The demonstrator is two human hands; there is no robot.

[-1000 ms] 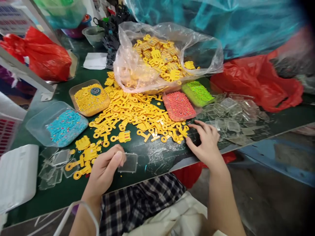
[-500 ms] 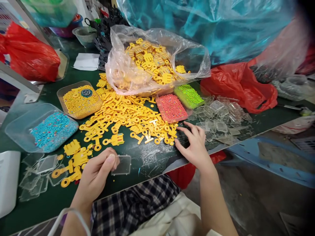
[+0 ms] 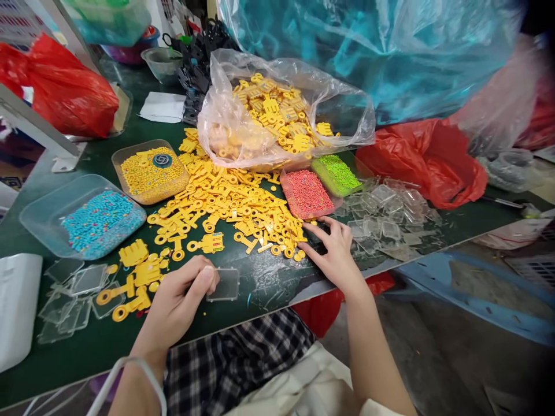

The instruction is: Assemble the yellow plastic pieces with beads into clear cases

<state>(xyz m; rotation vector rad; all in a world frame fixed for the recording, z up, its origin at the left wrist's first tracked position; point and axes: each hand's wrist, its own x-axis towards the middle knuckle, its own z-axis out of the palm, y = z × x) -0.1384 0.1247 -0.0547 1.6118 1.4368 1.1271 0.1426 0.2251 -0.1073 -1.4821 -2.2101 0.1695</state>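
My left hand [image 3: 180, 300] is closed in a pinch on a clear square plastic lid [image 3: 224, 285], held just above the green table [image 3: 269, 283] near its front edge. My right hand [image 3: 333, 251] rests on the table with fingers spread, its fingertips at the right edge of a big heap of yellow plastic parts [image 3: 225, 205]. A pile of clear plastic lids [image 3: 385, 214] lies just right of that hand. A red bead tray [image 3: 307, 193] sits right above my right hand.
A clear bag of yellow parts [image 3: 277, 115] stands behind the heap. Bead trays hold green [image 3: 337, 173], yellow [image 3: 150, 170] and blue [image 3: 97, 216] beads. More clear lids [image 3: 69, 292] and yellow pieces [image 3: 139, 277] lie front left. Red bags [image 3: 427, 159] sit at both sides.
My right hand has slid a little left toward the yellow heap. My left hand keeps its pinch on the clear lid. The view has shifted slightly.
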